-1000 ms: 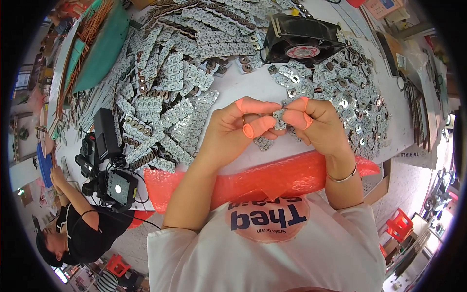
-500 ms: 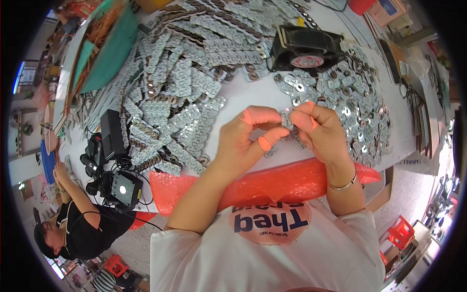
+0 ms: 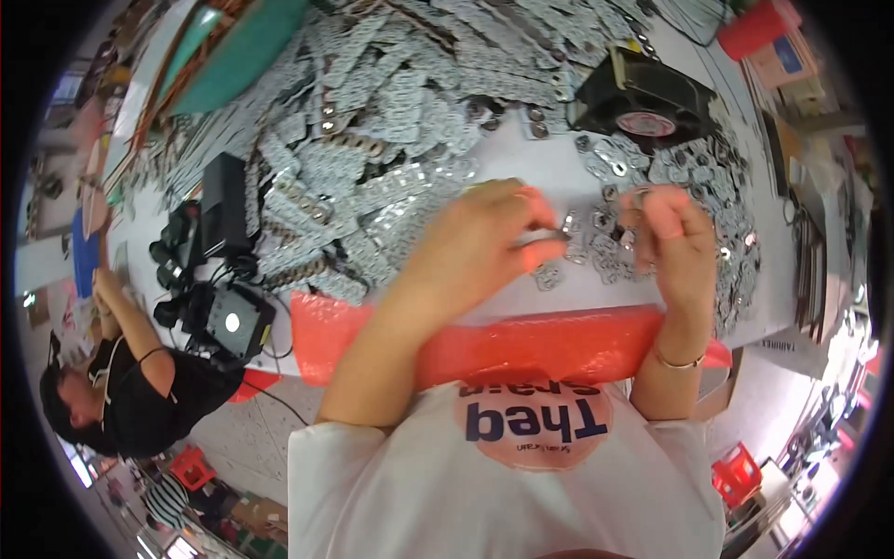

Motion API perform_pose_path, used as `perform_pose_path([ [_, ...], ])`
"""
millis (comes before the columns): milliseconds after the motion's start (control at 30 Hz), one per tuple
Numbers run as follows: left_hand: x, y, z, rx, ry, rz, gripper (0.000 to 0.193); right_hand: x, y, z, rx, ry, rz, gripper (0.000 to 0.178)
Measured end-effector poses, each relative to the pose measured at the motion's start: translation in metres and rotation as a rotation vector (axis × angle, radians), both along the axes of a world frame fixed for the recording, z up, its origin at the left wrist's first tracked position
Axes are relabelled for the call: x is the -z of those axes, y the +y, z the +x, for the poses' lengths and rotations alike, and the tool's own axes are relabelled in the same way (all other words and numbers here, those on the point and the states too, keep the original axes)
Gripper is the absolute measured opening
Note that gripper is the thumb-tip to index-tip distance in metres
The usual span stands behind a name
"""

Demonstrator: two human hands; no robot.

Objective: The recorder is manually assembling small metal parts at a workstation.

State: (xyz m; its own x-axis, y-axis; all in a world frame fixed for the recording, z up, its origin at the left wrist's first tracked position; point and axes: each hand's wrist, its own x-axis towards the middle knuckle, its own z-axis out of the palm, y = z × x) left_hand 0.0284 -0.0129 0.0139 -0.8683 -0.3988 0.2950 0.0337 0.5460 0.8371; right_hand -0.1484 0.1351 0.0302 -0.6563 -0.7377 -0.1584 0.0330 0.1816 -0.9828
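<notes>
My left hand (image 3: 489, 238) is closed over the middle of the white table, slightly blurred. A small shiny metal piece (image 3: 562, 233) sticks out between its thumb and fingertips; its exact kind is too small to make out. Pinkish-orange coverings show on some fingers. To the right, apart from it, my right hand (image 3: 678, 233) hangs with bent fingers over a heap of loose small metal pieces (image 3: 736, 210). Its fingertips are smeared by motion, so I cannot see whether they hold anything. A few loose pieces (image 3: 548, 276) lie between the hands, near the table's front.
Flat strips of joined metal pieces (image 3: 400, 107) cover the table's left and back. A black fan (image 3: 643, 98) stands behind my right hand. At left are a black device with cables (image 3: 237, 321) and a green container (image 3: 233, 70). Red plastic (image 3: 540, 345) lines the front edge. A person (image 3: 140, 373) sits left.
My hands were together at a small metal piece; they have now come apart, the right one moving right over the loose heap. The whole view has shifted a little.
</notes>
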Motion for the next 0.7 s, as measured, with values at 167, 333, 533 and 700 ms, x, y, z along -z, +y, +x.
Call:
perform_pose_path([
  [167, -0.012, 0.005, 0.014, 0.015, -0.385, -0.231, 0.045, 0.015, -0.008, 0.02, -0.387, 0.037, 0.033, 0.017],
  [333, 0.01, 0.03, 0.01, 0.022, -0.343, -0.391, 0.05, 0.005, 0.018, 0.017, -0.391, 0.375, 0.196, 0.02],
  [533, -0.01, 0.029, 0.018, -0.005, -0.524, -0.294, 0.046, 0.005, 0.003, 0.034, -0.477, 0.373, 0.009, 0.021],
  [700, -0.006, 0.023, 0.011, 0.043, -0.559, -0.285, 0.048, 0.016, -0.007, 0.024, -0.593, 0.462, 0.099, 0.02],
])
